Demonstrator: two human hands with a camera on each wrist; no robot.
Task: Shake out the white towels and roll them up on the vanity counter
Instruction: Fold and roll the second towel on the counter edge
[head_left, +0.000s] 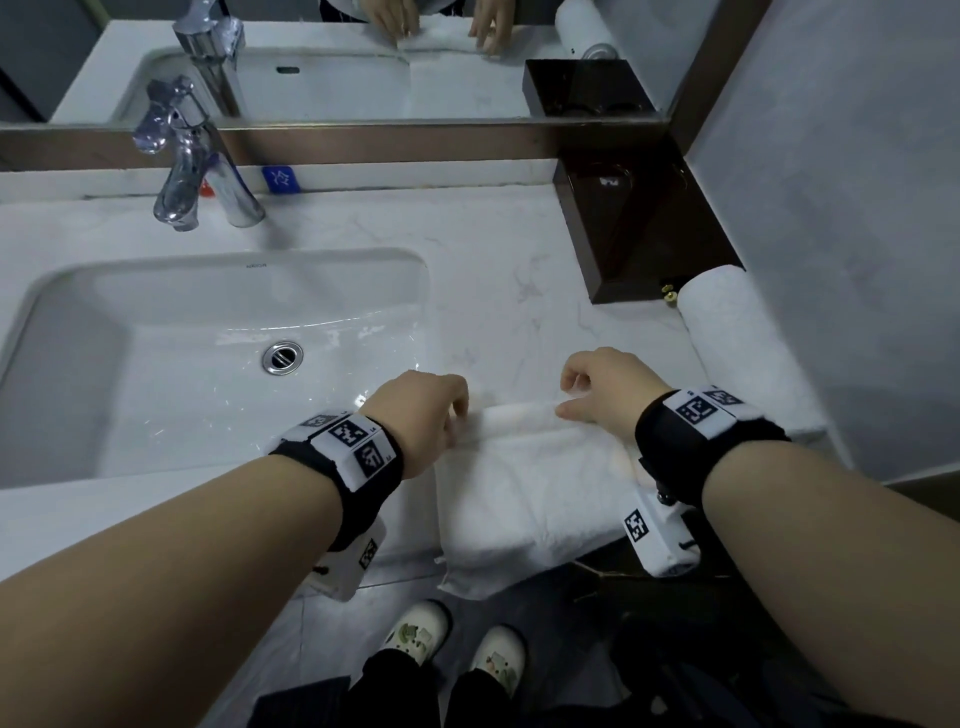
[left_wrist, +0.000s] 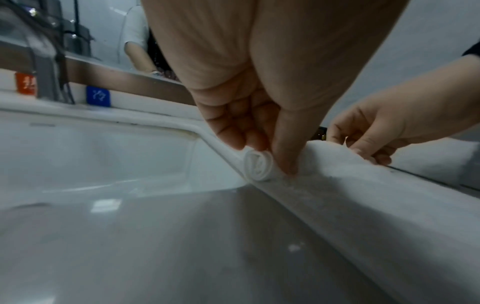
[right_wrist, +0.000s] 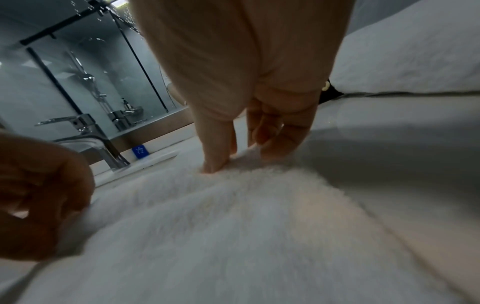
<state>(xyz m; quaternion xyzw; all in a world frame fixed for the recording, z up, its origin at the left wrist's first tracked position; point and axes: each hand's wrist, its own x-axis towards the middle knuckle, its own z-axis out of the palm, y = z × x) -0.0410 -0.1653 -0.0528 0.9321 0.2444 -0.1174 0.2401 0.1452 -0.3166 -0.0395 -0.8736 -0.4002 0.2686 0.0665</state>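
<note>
A folded white towel (head_left: 540, 488) is laid flat on the vanity counter (head_left: 519, 291), just right of the sink (head_left: 208, 364), with its near edge hanging over the counter's front. Its far end has been turned into a small, tight roll. The left end of that roll is pinched by the left hand (head_left: 421, 421), thumb and fingers curled round the spiral. The right end is held down by the right hand (head_left: 602, 389); its fingertips seem to be curled over the roll, though blur in the right wrist view leaves this less certain. 1 finished rolled towel (head_left: 737, 338) lies against the wall at the right.

If the 2 ends are turned unevenly, the roll could become cone-shaped. If the pinch is loosened, the tight core may spring open. The overhanging edge could drag the towel toward the floor, or the left end could slide into the basin.
</note>
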